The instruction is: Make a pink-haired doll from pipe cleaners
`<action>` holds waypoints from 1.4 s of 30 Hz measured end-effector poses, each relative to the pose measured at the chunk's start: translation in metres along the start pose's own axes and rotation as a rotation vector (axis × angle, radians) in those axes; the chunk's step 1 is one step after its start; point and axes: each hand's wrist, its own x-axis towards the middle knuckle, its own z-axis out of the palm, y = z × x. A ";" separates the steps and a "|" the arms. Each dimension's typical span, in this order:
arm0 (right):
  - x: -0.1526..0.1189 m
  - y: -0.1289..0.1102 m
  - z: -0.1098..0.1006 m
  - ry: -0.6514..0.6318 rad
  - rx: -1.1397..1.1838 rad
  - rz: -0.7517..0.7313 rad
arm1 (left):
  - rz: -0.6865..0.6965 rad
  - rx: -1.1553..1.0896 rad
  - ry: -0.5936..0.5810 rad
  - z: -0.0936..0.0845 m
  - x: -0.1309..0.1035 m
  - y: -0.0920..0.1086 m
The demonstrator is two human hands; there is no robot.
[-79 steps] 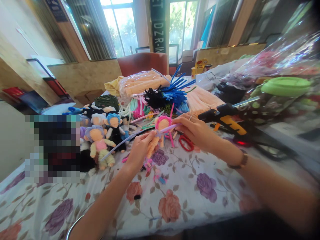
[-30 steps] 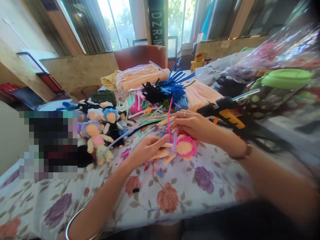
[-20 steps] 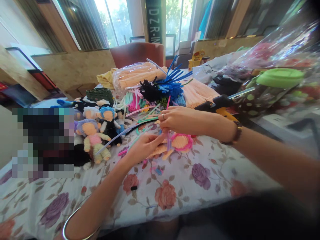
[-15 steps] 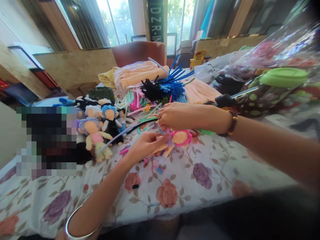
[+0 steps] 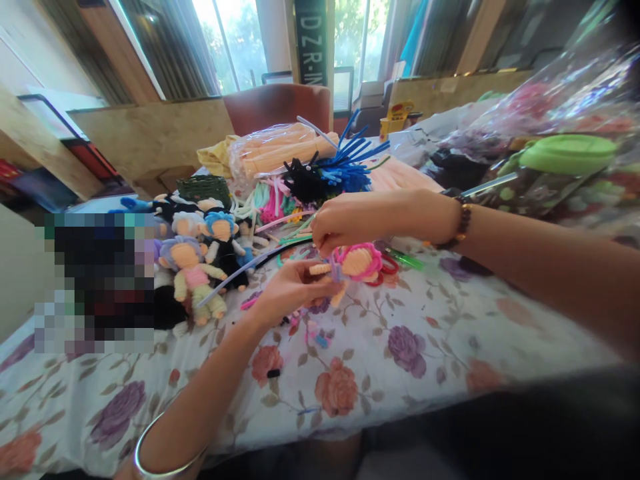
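Note:
A small doll (image 5: 357, 262) with pink hair, a peach face and a lilac band at its neck lies sideways between my hands. My left hand (image 5: 295, 283) is closed round its peach body, thumb and fingers pinching it below the neck. Just above the doll, my right hand (image 5: 333, 223) has its fingers pressed together; what they grip, if anything, is hidden. Finished-looking dolls (image 5: 193, 273) with lilac, blue and white hair sit to the left. A long lilac stem (image 5: 233, 275) and a black one run beside them toward my hands.
Bundles of blue stems (image 5: 350, 163), black stems (image 5: 303, 179) and wrapped peach stems (image 5: 280, 150) lie behind my hands. Red-handled scissors (image 5: 389, 267) and a green tool (image 5: 407, 259) lie right of the doll. Bags and a green lid (image 5: 567, 155) stand at right.
The doll has turned and lifted slightly, showing its arm and lilac neck band more fully. My right hand has moved up and a little left, off the doll.

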 end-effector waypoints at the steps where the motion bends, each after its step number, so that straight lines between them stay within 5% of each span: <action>1: 0.001 0.001 -0.003 -0.052 0.023 0.015 | -0.005 -0.012 0.000 0.000 0.000 0.000; 21: -0.002 0.021 -0.016 0.028 0.094 -0.045 | 0.052 -0.157 0.035 0.000 0.001 0.000; 38: -0.005 0.008 -0.003 -0.087 0.374 0.182 | -0.015 -0.023 0.064 -0.001 0.002 -0.003; 42: -0.006 0.008 0.001 -0.022 0.463 0.239 | -0.023 -0.059 0.045 -0.002 0.003 -0.004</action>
